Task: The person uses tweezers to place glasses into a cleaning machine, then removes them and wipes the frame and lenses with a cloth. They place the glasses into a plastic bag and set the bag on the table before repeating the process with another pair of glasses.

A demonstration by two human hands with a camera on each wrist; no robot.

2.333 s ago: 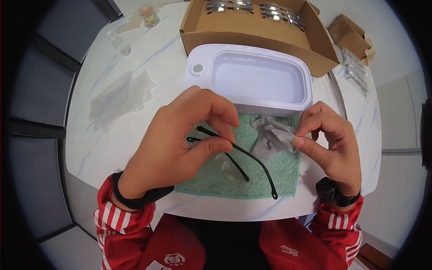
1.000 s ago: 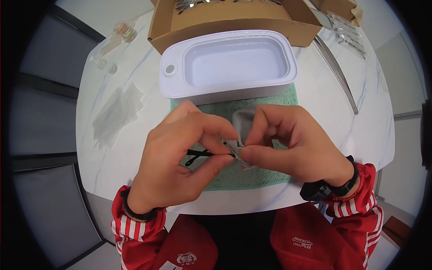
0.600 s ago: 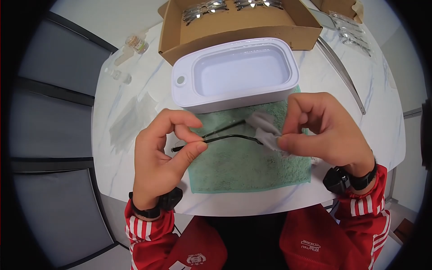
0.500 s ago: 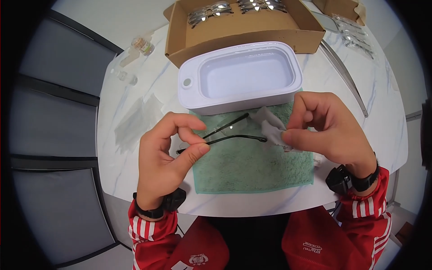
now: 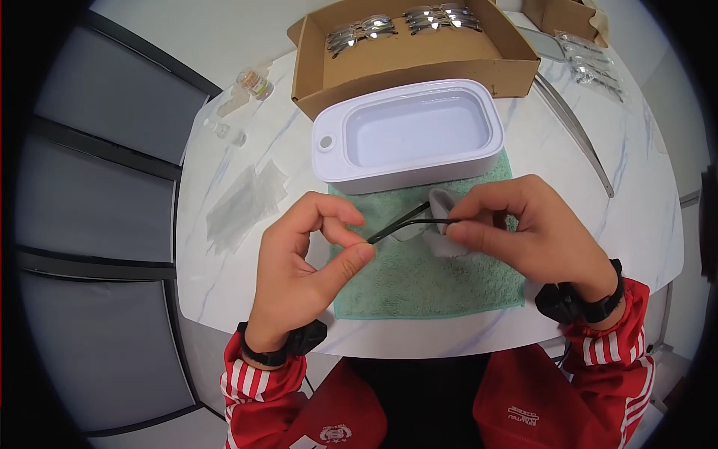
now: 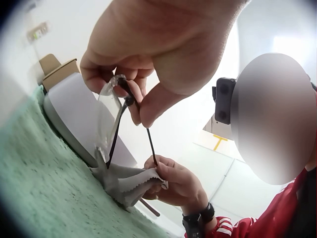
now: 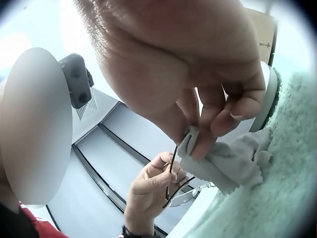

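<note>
My left hand (image 5: 303, 266) pinches a pair of eyeglasses (image 5: 404, 224) between thumb and fingertips, near the hinge end of one dark temple arm. Both temples point right, unfolded. My right hand (image 5: 535, 236) pinches a grey cleaning cloth (image 5: 449, 243) with a zigzag edge, folded around the tip of the nearer temple. In the left wrist view, a clear lens (image 6: 105, 119) hangs below my fingers. The right wrist view shows the cloth (image 7: 228, 163) draping down from my thumb and fingertips. A green towel (image 5: 419, 288) lies beneath both hands.
Behind my hands a white tub-shaped cleaner (image 5: 336, 168) stands on the towel's far part. Beyond it sits a cardboard box (image 5: 419, 75) holding several glasses. Clear plastic sleeves (image 5: 247, 206) and small bottles (image 5: 224, 132) lie left; a curved metal strip (image 5: 576, 135) and bagged glasses (image 5: 594, 67) lie right.
The temples have swung from pointing down-right to pointing right. The cloth came to the glasses, slid off the temple tip, and now is back around it in my right fingers.
</note>
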